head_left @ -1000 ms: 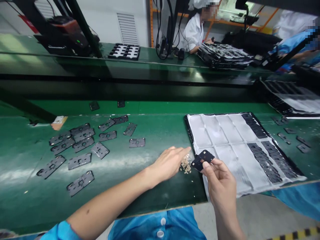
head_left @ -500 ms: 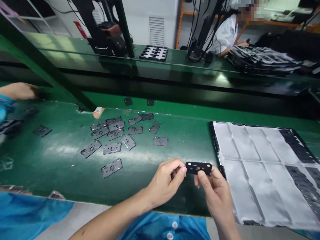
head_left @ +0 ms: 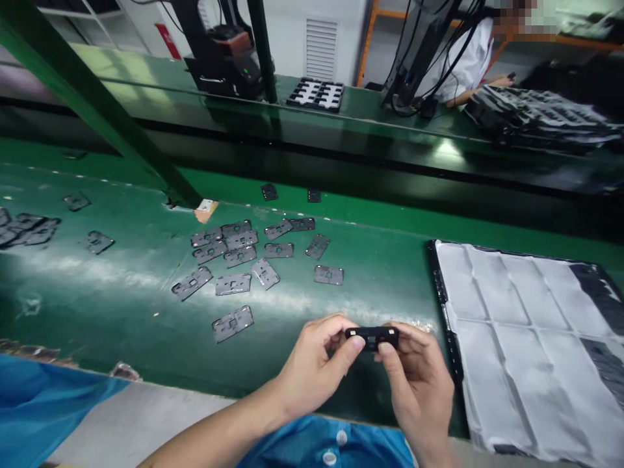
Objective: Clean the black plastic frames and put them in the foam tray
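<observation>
Between both hands is a small black plastic plate (head_left: 372,337) with light pads near its two ends, raised above the green bench. My left hand (head_left: 322,357) pinches its left end between thumb and fingers. At its right end, my right hand (head_left: 419,370) grips it, thumb on the near face and fingers behind. Several similar dark plates (head_left: 233,284) lie scattered on the bench to the left of my hands. One lone plate (head_left: 329,275) rests just beyond my left hand.
A black tray (head_left: 441,292) with white-lined compartments and some dark parts lies at the right. A slanted green post (head_left: 112,123) stands at the left. Two small dark pieces (head_left: 314,195) lie on the far strip. Across the bench, a person in white (head_left: 470,58) sits by stacked trays (head_left: 546,117).
My left hand has closed onto the left end of the plate, and my right hand has shifted left with it. The neighbour's arm at far left has gone from view. The camera has turned slightly.
</observation>
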{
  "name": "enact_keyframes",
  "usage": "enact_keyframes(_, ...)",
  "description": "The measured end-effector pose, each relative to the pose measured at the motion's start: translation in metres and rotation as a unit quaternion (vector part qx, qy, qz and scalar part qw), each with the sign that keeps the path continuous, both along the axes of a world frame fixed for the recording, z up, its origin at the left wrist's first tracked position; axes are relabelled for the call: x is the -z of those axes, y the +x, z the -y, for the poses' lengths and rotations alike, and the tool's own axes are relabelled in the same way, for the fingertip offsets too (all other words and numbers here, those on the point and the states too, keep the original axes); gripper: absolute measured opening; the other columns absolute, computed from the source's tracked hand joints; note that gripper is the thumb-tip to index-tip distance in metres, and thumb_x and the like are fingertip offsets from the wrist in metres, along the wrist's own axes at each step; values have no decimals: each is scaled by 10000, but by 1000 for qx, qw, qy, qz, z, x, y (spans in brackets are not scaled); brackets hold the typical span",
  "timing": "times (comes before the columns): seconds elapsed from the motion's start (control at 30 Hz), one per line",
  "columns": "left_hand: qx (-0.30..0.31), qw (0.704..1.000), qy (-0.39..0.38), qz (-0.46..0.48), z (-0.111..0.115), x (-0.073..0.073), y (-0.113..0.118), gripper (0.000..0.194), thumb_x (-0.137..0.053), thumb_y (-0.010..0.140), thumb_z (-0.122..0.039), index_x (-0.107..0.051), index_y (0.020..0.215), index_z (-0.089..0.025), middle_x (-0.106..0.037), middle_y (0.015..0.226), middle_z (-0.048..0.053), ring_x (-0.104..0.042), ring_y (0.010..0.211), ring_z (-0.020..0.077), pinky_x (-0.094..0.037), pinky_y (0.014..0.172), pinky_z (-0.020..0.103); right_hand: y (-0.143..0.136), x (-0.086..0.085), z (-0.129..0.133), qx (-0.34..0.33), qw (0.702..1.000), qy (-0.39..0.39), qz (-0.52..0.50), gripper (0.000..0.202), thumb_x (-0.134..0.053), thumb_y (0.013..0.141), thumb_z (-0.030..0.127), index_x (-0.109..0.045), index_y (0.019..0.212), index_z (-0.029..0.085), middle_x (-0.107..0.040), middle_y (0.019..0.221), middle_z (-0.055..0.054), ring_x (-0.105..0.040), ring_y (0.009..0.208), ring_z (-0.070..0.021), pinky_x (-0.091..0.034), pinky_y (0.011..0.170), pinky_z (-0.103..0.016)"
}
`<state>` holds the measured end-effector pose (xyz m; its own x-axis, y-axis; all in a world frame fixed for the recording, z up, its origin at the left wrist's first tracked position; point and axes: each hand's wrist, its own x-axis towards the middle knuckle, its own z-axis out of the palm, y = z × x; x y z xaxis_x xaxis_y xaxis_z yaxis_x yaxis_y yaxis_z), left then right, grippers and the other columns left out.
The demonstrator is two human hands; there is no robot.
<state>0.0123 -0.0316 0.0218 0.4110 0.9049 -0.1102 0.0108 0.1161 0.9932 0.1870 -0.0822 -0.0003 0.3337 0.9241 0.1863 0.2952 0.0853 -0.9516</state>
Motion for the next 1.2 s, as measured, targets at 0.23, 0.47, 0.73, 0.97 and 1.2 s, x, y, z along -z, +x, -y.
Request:
enact_keyframes(0.23,62,996,33,-62,8,-10,-6,282,-461,1109,-400,-619,1012,-188,-640,698,-11,-584,557,121,-445,576,239,9,7,12,19,990,119,76,341,-726,924,30,-721,1179,256,-760,1108,-56,-744,1013,-224,-671,812,-364)
enact_keyframes(0.47,86,995,30,-43,5,-16,-2,327,-334,1124,-382,-559,957,-212,-449,668,-39,-441,581,138,-360,566,262,8,2,14,16,977,156,147,365,-748,869,-16,-759,1113,255,-757,1037,-49,-760,904,-241,-657,703,-368)
enact_keyframes(0.73,17,1000,13,-16,8,-5,5,349,-327,1116,-344,-432,807,-222,-331,625,-60,-349,570,128,-270,581,286,10,4,22,7,957,173,232,389,-769,876,21,-754,1154,293,-807,1015,-16,-790,791,-209,-643,688,-339)
enact_keyframes(0.97,11,999,43,-23,9,0,8,330,-321,1092,-310,-393,781,-224,-300,616,-66,-324,560,129,-265,600,297,14,11,29,-1,953,175,246,393,-731,898,21,-744,1175,299,-819,1039,-8,-798,793,-202,-650,695,-335)
enact_keyframes(1.2,1,995,83,-55,11,0,11,325,-311,1080,-295,-401,776,-225,-356,616,-58,-371,566,135,-296,611,290,10,1,24,9,948,197,251,309,-729,929,44,-754,1121,285,-819,983,4,-794,769,-177,-652,672,-296)
